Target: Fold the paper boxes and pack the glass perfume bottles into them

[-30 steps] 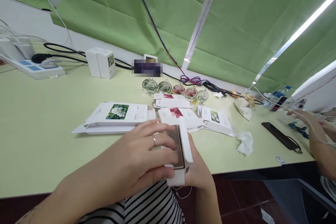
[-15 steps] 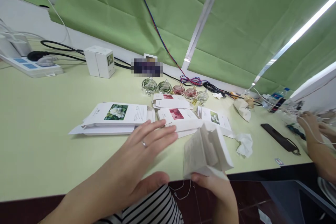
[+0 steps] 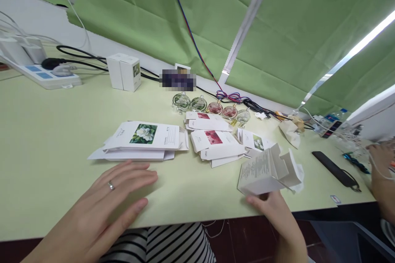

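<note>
L hand [image 3: 101,201]: fingers spread, nothing held, above the near part of the counter [image 3: 191,195]. R hand [image 3: 274,209]: thumb & fingers gripping the white printed cardboard box [image 3: 257,171] from its near underside, some fingers hidden. Box is tilted, open end w/ loose flaps facing right; can't tell if it touches the counter or what's inside. Prob. light, stiff at the edges, thin walls easy to dent; matte board, so not v. slippery. Best hold: opp. sides of the body, light squeeze, clear of flaps. Next out: flat white carton w/ white-flower picture [image 3: 148,135] & flat white cartons w/ red-flower pictures [image 3: 212,141], prob. bendy; lift by folded edges. Farther: five round glass bottles [image 3: 215,108] in a row, prob. heavier, slick, breakable; hold round the body.
</note>
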`<action>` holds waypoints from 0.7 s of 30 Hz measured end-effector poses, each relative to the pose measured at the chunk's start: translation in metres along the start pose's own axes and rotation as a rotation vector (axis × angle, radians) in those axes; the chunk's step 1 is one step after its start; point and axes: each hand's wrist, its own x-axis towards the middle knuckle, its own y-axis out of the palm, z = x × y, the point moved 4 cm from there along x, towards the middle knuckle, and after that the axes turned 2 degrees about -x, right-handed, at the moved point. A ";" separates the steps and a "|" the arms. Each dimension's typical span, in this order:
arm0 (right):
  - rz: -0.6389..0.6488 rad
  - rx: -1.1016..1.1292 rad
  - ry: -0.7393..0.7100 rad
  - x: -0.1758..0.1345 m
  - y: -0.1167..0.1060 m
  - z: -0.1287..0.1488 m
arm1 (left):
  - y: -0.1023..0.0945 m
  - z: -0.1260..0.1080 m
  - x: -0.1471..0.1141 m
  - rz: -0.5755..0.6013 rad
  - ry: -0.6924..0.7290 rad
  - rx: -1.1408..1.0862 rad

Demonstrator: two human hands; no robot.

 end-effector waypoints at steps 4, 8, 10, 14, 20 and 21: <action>-0.579 0.081 -0.405 -0.040 -0.029 0.014 | -0.005 0.018 -0.008 0.053 -0.069 0.074; -0.826 0.150 -0.674 -0.072 -0.022 0.074 | 0.006 0.025 -0.007 0.210 -0.004 0.239; -0.821 0.107 -0.731 -0.063 -0.002 0.123 | 0.011 0.024 -0.004 0.243 0.065 0.285; -0.226 -0.146 -0.794 0.027 0.072 0.225 | 0.011 0.017 0.002 0.232 0.136 0.306; 0.043 -0.554 -0.414 0.172 0.153 0.267 | 0.006 0.011 0.004 0.210 0.128 0.282; 0.055 -0.582 -0.382 0.182 0.162 0.265 | 0.006 0.011 0.004 0.216 0.120 0.278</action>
